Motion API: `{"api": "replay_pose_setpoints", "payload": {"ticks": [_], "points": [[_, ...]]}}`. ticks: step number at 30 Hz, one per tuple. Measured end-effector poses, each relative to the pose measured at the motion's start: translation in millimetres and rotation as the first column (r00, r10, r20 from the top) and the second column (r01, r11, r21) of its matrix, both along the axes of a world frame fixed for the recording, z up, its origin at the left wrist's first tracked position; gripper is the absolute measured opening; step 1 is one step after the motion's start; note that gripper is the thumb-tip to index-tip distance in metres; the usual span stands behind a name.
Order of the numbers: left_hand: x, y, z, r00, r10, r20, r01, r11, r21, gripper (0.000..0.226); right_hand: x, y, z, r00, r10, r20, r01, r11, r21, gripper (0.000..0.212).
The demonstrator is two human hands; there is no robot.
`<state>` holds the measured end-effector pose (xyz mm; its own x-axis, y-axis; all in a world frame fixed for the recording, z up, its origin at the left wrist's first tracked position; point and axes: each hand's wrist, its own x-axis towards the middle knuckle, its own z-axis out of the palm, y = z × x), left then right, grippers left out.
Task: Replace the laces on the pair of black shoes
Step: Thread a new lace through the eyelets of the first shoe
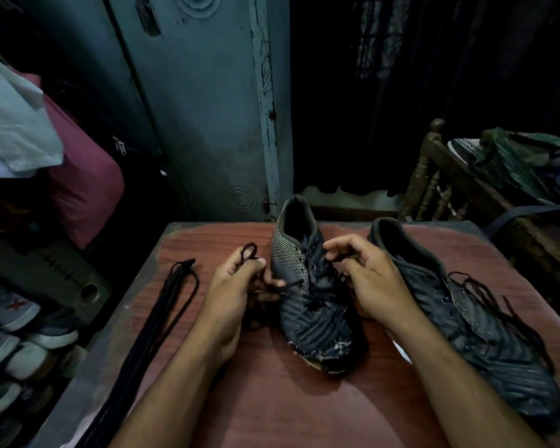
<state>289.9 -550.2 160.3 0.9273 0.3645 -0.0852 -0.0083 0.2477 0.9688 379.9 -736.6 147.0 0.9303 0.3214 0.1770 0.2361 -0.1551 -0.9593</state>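
Observation:
Two worn black shoes lie on the reddish table (304, 405), toes toward me. The left shoe (311, 286) sits between my hands, its dark lace loosened across the eyelets. My left hand (236, 286) grips a loop of that lace (249, 252) beside the shoe. My right hand (366, 276) rests on the shoe's right side, finger and thumb pinching the lace near the tongue. The right shoe (466, 315) lies further right with its dark reddish lace (485, 292) hanging loose. A bundle of long black laces (162, 315) lies on the table at my left.
A blue-grey metal cupboard (201, 108) stands behind the table. Several light-coloured shoes (17, 344) are stacked on the floor at left, below a maroon bag (81, 176). A wooden bedframe (434, 176) with piled clothes is at right.

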Motion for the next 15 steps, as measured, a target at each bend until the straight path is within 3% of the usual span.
{"api": "replay_pose_setpoints", "payload": {"ticks": [3,5,9,12,15], "points": [[1.2,0.6,-7.2,1.000,0.014,0.008,-0.015,0.995,0.100,0.018,1.5,0.9,-1.9,1.000,-0.004,0.003,0.004,1.000,-0.001,0.042],[2.3,3.5,-12.3,0.996,-0.056,0.073,0.036,0.968,0.247,0.013,1.8,0.7,-2.0,1.000,-0.010,0.012,0.010,1.000,-0.006,0.043],[1.1,3.7,-21.5,0.992,-0.124,0.002,0.103,0.830,0.549,0.015,0.5,0.4,-0.4,1.000,-0.022,0.018,0.023,1.000,-0.021,0.042],[1.3,2.8,-24.6,0.999,-0.051,0.014,0.034,0.831,0.555,0.009,0.9,1.0,-0.5,0.999,-0.027,0.035,0.029,0.998,-0.052,0.044],[2.4,1.7,-20.1,1.000,-0.014,0.028,0.001,0.909,0.417,0.016,0.3,0.5,0.1,0.999,-0.026,0.037,0.029,0.996,-0.079,0.045]]}}
